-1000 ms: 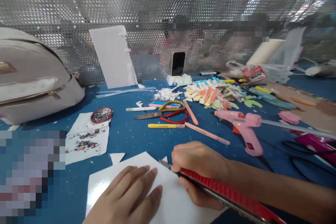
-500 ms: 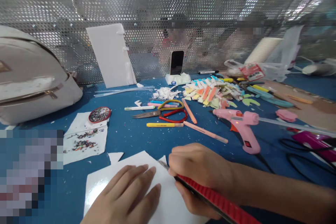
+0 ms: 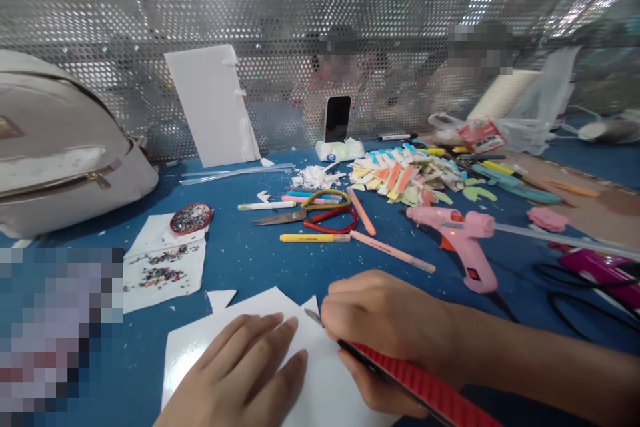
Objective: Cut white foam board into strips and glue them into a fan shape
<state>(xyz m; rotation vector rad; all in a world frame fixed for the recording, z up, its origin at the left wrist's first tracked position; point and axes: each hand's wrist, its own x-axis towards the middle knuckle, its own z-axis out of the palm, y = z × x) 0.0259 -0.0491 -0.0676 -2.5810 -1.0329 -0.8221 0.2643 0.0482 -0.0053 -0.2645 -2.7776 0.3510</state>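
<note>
My left hand [image 3: 245, 367] lies flat on a glossy white sheet [image 3: 190, 347], fingers stretched out. In my right hand [image 3: 380, 333] is a red utility knife [image 3: 425, 380], gripped with its blade pointing away to the left. The blade tip touches or hovers over the sheet's upper right edge; I cannot tell which. A small white offcut [image 3: 311, 305] shows beside the blade, and another white triangular scrap [image 3: 221, 299] lies at the sheet's upper left edge. The sheet's lower part is hidden by my hands and the frame edge.
Ahead lie scissors [image 3: 305, 211], a yellow marker [image 3: 314, 238] and a heap of coloured strips [image 3: 405, 177]. A pink glue gun [image 3: 463, 237] is at right. Beads on paper [image 3: 165, 287] and a backpack [image 3: 65, 160] are at left. A phone [image 3: 338, 119] stands by the perforated metal wall.
My right hand and the knife have shifted very slightly to the right, the blade tip a little lower. My left hand stays in place on the sheet.
</note>
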